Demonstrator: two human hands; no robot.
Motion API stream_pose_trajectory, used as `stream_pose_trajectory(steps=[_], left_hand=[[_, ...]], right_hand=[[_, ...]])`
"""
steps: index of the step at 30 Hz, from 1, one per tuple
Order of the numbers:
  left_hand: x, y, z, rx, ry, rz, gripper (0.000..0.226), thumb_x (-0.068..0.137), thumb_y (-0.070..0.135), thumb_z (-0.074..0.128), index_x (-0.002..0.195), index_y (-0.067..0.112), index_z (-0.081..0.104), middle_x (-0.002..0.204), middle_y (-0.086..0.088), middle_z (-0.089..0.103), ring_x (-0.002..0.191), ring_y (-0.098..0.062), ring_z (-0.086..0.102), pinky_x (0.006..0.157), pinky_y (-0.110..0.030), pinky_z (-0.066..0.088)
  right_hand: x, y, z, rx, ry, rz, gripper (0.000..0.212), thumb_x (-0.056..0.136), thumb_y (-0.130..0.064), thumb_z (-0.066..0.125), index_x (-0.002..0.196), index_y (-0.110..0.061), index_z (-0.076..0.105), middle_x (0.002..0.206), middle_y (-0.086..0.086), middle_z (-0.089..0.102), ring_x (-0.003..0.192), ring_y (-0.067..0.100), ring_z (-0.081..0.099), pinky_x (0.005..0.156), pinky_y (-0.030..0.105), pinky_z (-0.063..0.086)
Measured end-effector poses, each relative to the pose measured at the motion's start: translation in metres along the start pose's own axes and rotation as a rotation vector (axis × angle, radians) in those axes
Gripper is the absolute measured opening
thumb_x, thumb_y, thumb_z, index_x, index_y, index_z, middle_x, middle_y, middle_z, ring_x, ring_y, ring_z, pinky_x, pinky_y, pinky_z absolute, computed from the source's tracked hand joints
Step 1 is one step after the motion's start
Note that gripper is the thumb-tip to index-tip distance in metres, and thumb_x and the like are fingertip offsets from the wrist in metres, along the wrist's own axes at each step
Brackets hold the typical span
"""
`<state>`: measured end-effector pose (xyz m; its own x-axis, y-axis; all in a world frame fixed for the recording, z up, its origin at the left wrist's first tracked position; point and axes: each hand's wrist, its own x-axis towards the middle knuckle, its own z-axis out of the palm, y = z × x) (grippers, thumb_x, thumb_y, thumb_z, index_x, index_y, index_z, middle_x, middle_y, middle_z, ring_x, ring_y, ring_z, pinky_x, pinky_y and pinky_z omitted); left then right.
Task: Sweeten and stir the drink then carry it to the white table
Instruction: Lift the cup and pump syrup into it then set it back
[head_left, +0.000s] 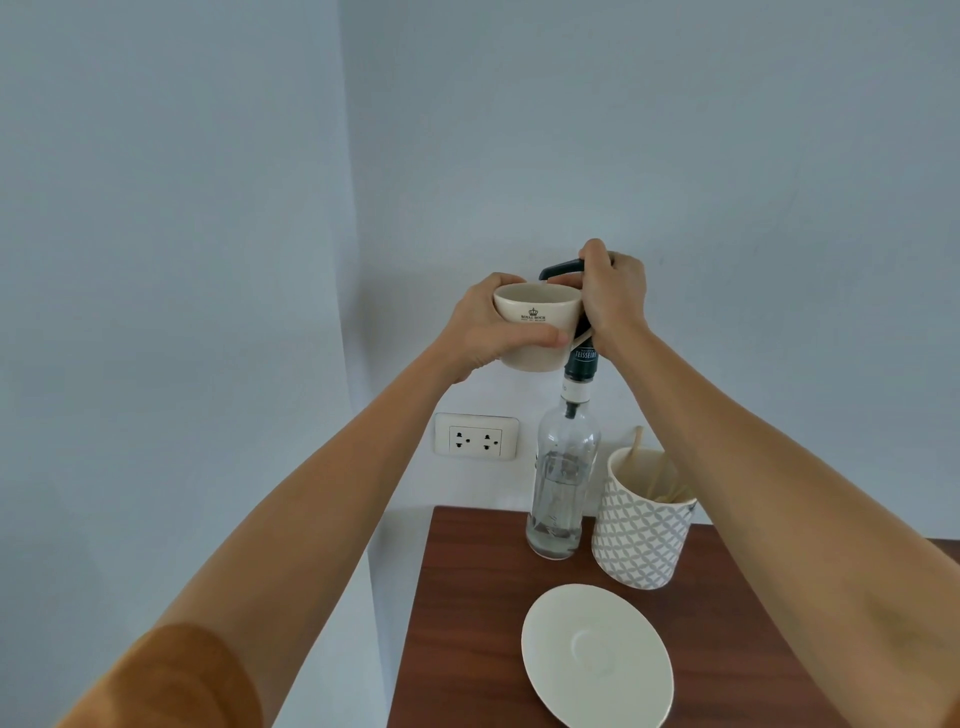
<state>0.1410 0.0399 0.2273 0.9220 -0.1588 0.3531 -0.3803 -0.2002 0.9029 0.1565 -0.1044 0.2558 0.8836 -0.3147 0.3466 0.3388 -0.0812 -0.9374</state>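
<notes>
Cup (537, 325), cream w/ a dark crown mark, is up in the air, well above the tabletop, tilted so its base faces the camera. Left hand (485, 330) is wrapped round it, thumb across the lower side, fingers behind. Its rim sits just under the black spout of the pump (563, 268). Right hand (613, 293) is closed over the pump head, knuckles up, on top of the syrup bottle (563, 483).

Edges & room: bottle stands near the back edge of the dark wood table (467, 623), close to the wall. Table's left edge runs just L of the saucer (597, 654), w/ a gap down to the wall beside it. Saucer lies flat at the front, its near rim cut off by the bottom of the frame, apart from bottle & holder. Patterned holder (641, 525) stands just R of the bottle, almost touching it. Bare wood shows between saucer and bottle, and along the left strip. Wall socket (476, 436) sits on the wall above the table's back-left corner, below the cup. Both forearms reach over the table from the front.

Count: 1 cup, 1 saucer, 1 bottle w/ 1 pump, 1 holder, 1 double socket. Wooden sticks (636, 441) in the holder: several, exact no. unclear
</notes>
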Motion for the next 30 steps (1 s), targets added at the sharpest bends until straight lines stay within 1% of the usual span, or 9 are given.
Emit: stream_pose_trajectory(steps=[6,10,12,15,18,20,23,26,30], left_hand=[[-0.004,0.001,0.0,0.004,0.005,-0.01,0.092,0.035,0.041,0.089,0.119,0.02,0.057,0.111,-0.001,0.07,0.101,-0.021,0.068,0.078,-0.038,0.06],[-0.008,-0.001,0.001,0.013,0.009,-0.004,0.093,0.036,0.042,0.089,0.12,0.021,0.056,0.113,-0.001,0.069,0.104,-0.021,0.068,0.082,-0.041,0.06],[-0.009,-0.001,0.001,0.023,0.017,-0.002,0.092,0.038,0.042,0.09,0.121,0.022,0.056,0.114,-0.001,0.069,0.105,-0.022,0.068,0.086,-0.044,0.061],[-0.011,0.0,-0.001,0.065,0.018,0.01,0.091,0.039,0.042,0.09,0.121,0.024,0.056,0.115,0.001,0.069,0.106,-0.021,0.068,0.088,-0.045,0.06],[-0.021,-0.001,-0.002,0.073,0.03,0.012,0.093,0.037,0.044,0.089,0.121,0.024,0.056,0.115,0.001,0.068,0.106,-0.02,0.068,0.084,-0.04,0.06],[-0.029,-0.004,-0.001,0.058,0.036,0.008,0.092,0.036,0.044,0.089,0.121,0.025,0.056,0.113,0.002,0.069,0.104,-0.019,0.068,0.078,-0.034,0.058],[-0.044,-0.012,0.002,0.062,0.039,0.013,0.093,0.037,0.044,0.09,0.121,0.024,0.056,0.112,0.002,0.069,0.104,-0.019,0.068,0.082,-0.034,0.059],[-0.065,-0.022,0.011,0.08,0.021,0.006,0.093,0.037,0.045,0.09,0.121,0.025,0.056,0.111,0.004,0.069,0.102,-0.017,0.068,0.084,-0.036,0.059],[-0.1,-0.045,0.031,0.076,-0.003,0.001,0.09,0.038,0.042,0.092,0.119,0.025,0.058,0.105,0.008,0.071,0.097,-0.011,0.069,0.083,-0.03,0.059]], right_hand=[[-0.007,-0.002,-0.002,-0.029,0.012,-0.02,0.039,0.083,-0.022,0.046,0.045,-0.017,0.051,0.063,0.005,0.078,0.057,0.021,0.063,0.056,0.031,0.047],[-0.012,-0.008,-0.006,-0.041,-0.021,-0.015,0.032,0.085,-0.031,0.049,0.066,-0.014,0.069,0.071,0.006,0.08,0.066,0.021,0.069,0.067,0.038,0.055],[-0.011,-0.015,-0.009,-0.041,-0.029,0.001,0.031,0.087,-0.038,0.051,0.077,-0.013,0.067,0.073,0.008,0.079,0.068,0.023,0.07,0.07,0.038,0.056],[-0.008,-0.023,-0.013,-0.104,-0.029,-0.015,0.042,0.09,-0.046,0.053,0.067,-0.011,0.057,0.071,0.008,0.075,0.06,0.021,0.065,0.062,0.03,0.052],[-0.014,-0.022,-0.021,-0.244,0.016,-0.087,0.053,0.095,-0.054,0.048,0.063,-0.012,0.045,0.062,0.006,0.058,0.054,0.02,0.054,0.053,0.027,0.041],[-0.026,-0.016,-0.029,-0.341,0.096,-0.208,0.05,0.1,-0.05,0.043,0.068,-0.011,0.043,0.064,0.002,0.049,0.059,0.018,0.047,0.057,0.029,0.034],[-0.06,0.002,-0.042,-0.339,0.153,-0.305,0.043,0.104,-0.039,0.041,0.091,-0.001,0.057,0.082,0.001,0.059,0.075,0.017,0.054,0.065,0.026,0.03],[-0.091,0.03,-0.052,-0.323,0.068,-0.234,0.048,0.105,-0.038,0.039,0.093,0.0,0.066,0.087,0.012,0.07,0.082,0.028,0.063,0.067,0.032,0.042],[-0.12,0.068,-0.062,-0.212,-0.099,-0.016,0.049,0.105,-0.039,0.039,0.094,-0.006,0.074,0.09,0.016,0.075,0.089,0.036,0.069,0.083,0.05,0.055]])
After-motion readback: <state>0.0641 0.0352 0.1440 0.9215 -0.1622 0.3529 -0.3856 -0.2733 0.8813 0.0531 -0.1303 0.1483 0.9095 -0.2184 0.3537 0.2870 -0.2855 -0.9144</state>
